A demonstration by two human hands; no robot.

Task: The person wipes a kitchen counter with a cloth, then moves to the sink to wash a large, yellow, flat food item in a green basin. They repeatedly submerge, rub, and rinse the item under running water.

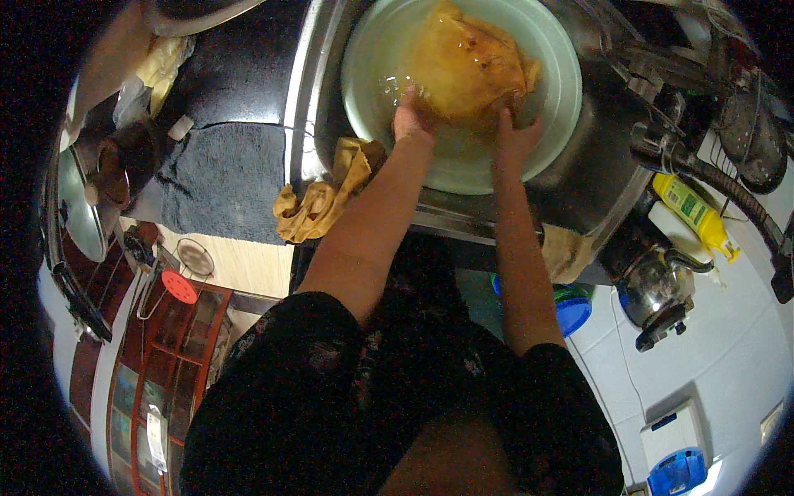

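In the head view, a pale green round basin (462, 177) of cloudy water stands in a metal sink. A large yellow-orange piece, which looks like a cloth or a skin, lies in the water (474, 65); I cannot tell which. My left hand (412, 121) dips in at its lower left edge, fingertips under the water. At its lower right edge is my right hand (516, 133), thumb and fingers spread, some fingertips hidden beneath the piece. Whether either hand grips it is not clear. A crumpled tan cloth (316, 208) hangs over the sink's left rim.
A grey towel (229, 180) lies on the dark counter at left, near a glass lid (84, 204). Another tan cloth (564, 254) drapes over the sink's front right rim. Right of the sink are a yellow bottle (691, 208), a glass kettle (651, 288) and a flexible tap (701, 167).
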